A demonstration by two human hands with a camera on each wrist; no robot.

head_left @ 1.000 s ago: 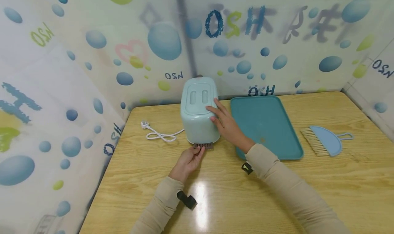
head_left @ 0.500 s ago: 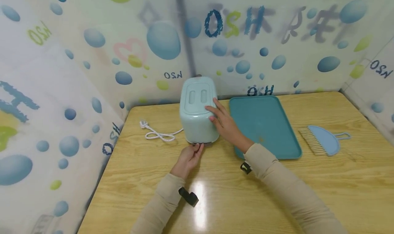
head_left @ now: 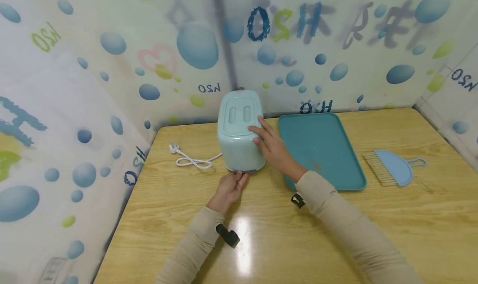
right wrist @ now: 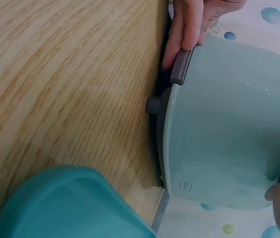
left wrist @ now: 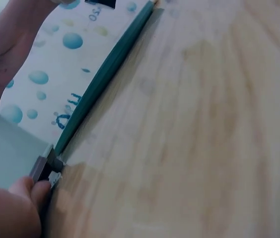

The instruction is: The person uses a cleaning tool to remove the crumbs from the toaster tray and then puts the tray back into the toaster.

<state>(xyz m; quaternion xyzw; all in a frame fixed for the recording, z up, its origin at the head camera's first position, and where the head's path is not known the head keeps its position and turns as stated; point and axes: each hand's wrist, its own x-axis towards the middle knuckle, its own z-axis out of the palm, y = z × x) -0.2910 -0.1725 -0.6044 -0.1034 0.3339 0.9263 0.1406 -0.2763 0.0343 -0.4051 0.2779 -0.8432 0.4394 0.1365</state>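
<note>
A pale blue-green toaster [head_left: 242, 151] stands at the back of the wooden table, its lid [head_left: 239, 128] marked by two oblong hollows. Low at its near end, my left hand [head_left: 226, 190] pinches the dark crumb tray [right wrist: 182, 67] between thumb and fingers. Only the outer edge of that tray shows; most is hidden beneath the body. My right hand [head_left: 275, 149] rests against the toaster's right side and top edge, fingers extended. In the right wrist view, a dark foot [right wrist: 153, 105] shows under the toaster's base.
A teal serving tray [head_left: 321, 147] lies right of the toaster. Beyond it is a blue table brush [head_left: 397, 168] with pale bristles. The white power cord [head_left: 194, 163] and its plug lie looped at left. A patterned wall [head_left: 298, 60] closes off the back.
The crumb tray, which stuck out of the toaster's near end, has slid inward under the body, with my left hand following it. My right hand keeps its place on the toaster.
</note>
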